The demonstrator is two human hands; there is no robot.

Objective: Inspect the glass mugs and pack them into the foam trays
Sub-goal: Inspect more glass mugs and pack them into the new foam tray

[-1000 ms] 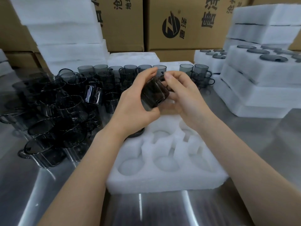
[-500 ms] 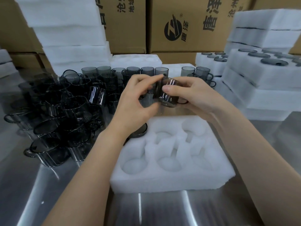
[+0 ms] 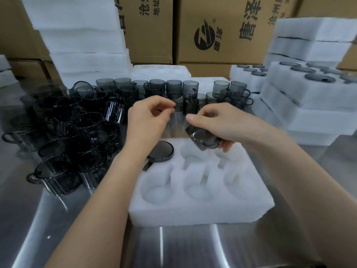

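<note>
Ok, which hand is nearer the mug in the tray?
Left. The left hand is just behind the packed mug, wrist at its edge; the right hand holds a second mug further right.

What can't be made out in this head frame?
All head view:
1. Held mug: right hand covers most of it; blur hides any flaws.
2. Left hand: curled fingers hide whether they pinch anything.
3. Packed mug in the foam tray: left wrist covers its left edge.
4. Loose mugs: dark glass overlaps, no count possible.
5. Carton print: cut off by the top edge.
</note>
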